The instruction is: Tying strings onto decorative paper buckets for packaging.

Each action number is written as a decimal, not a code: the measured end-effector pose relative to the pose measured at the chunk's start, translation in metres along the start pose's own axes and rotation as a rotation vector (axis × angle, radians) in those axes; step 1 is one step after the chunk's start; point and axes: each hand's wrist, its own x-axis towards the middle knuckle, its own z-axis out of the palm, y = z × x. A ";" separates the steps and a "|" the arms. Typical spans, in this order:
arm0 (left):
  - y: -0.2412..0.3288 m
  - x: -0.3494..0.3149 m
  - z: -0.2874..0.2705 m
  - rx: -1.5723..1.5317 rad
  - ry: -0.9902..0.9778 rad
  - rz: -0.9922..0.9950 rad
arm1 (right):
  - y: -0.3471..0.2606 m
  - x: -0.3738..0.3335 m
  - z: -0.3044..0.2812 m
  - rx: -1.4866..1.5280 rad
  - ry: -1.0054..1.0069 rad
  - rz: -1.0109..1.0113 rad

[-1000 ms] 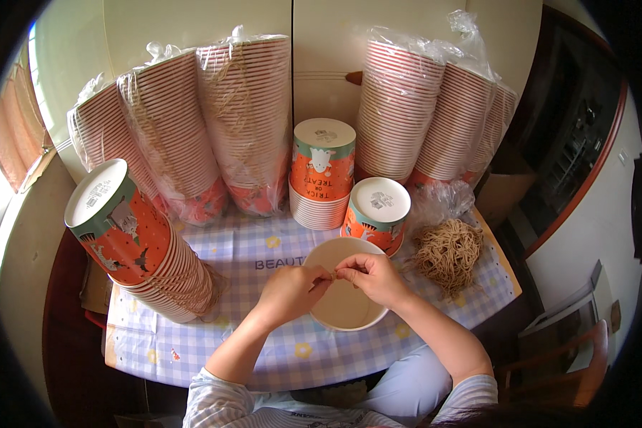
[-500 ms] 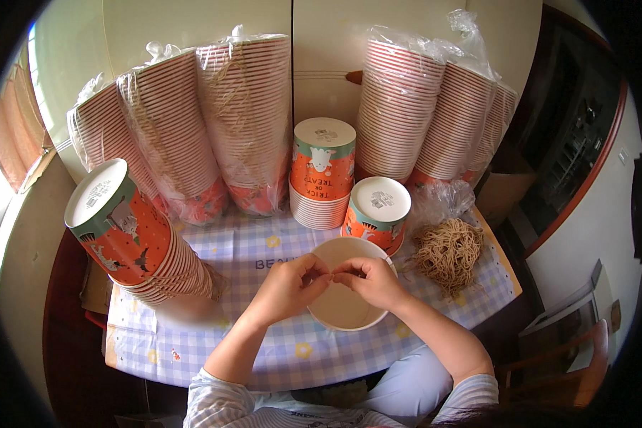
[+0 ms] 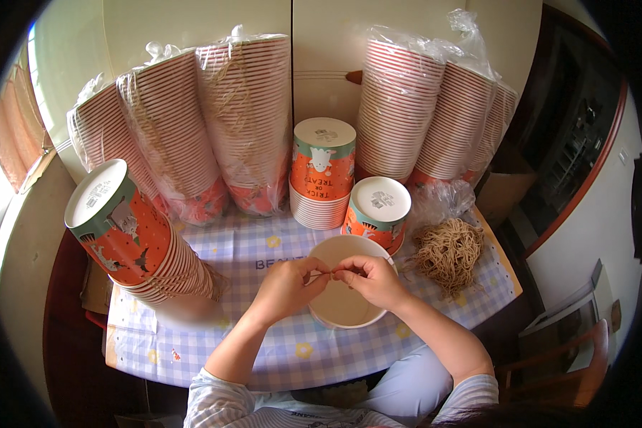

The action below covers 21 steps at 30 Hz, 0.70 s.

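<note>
A paper bucket (image 3: 349, 310) with a pale interior stands mouth up near the front of the table. Over its opening, my left hand (image 3: 289, 289) and my right hand (image 3: 371, 280) meet fingertip to fingertip. Between them a short, thin piece of reddish-brown string (image 3: 326, 273) shows, pinched from both sides. My fingers hide most of it, and I cannot tell whether it passes through the bucket wall. Just behind, an orange and green bucket (image 3: 380, 200) sits upside down. To the right lies a tangled bundle of tan string (image 3: 449, 253).
Upside-down stacks of printed buckets stand at the left (image 3: 132, 235) and back middle (image 3: 323, 164). Tall bagged stacks line the back left (image 3: 242, 121) and back right (image 3: 403, 107). A checked tablecloth (image 3: 264, 357) covers the table. A wooden chair (image 3: 592, 364) is at the right.
The pinched string now shows between my fingertips, which have drawn slightly apart. The bucket under my hands has shifted very slightly; the stacks are unchanged.
</note>
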 end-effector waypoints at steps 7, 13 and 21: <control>-0.001 0.001 0.004 0.058 0.036 0.005 | 0.001 0.000 -0.001 0.000 -0.023 0.046; -0.001 0.001 0.004 0.094 0.073 0.038 | 0.002 0.000 0.000 0.022 -0.005 0.080; 0.004 0.001 0.001 0.049 0.134 0.042 | -0.004 -0.002 0.003 -0.013 -0.058 0.012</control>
